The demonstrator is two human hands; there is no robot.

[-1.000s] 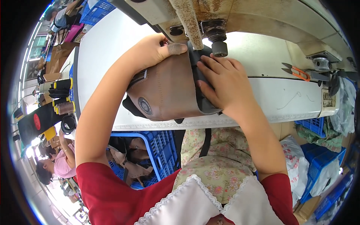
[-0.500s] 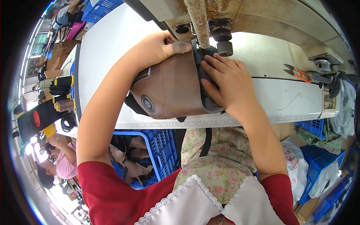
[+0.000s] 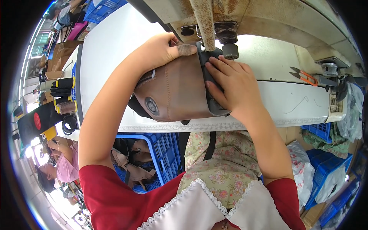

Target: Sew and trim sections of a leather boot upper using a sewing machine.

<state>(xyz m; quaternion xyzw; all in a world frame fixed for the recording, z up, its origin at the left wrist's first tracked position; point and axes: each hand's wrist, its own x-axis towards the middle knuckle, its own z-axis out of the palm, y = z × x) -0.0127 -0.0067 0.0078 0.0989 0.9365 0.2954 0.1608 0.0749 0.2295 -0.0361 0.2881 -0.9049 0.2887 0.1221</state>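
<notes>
A brown leather boot upper (image 3: 188, 88), with stitch lines and a round dark badge, lies under the head of a sewing machine (image 3: 264, 19). My left hand (image 3: 163, 51) grips its far edge; a wrapped thumb presses on top by the presser area, and the other fingers are mostly hidden. My right hand (image 3: 234, 82) rests with fingers stretched out on the dark lining (image 3: 210, 71) along the upper's right edge. The needle itself is hidden behind the machine's rusty bar.
Orange-handled snips (image 3: 304, 76) and a loose thread (image 3: 297, 106) lie on the white table (image 3: 268, 107) to the right. Below the near edge stands a blue crate (image 3: 165, 153) of leather pieces. Thread spools (image 3: 66, 107) are at the left; a co-worker (image 3: 67, 165) sits beyond.
The boot upper and both hands have barely shifted. My hands keep the same hold and position on it.
</notes>
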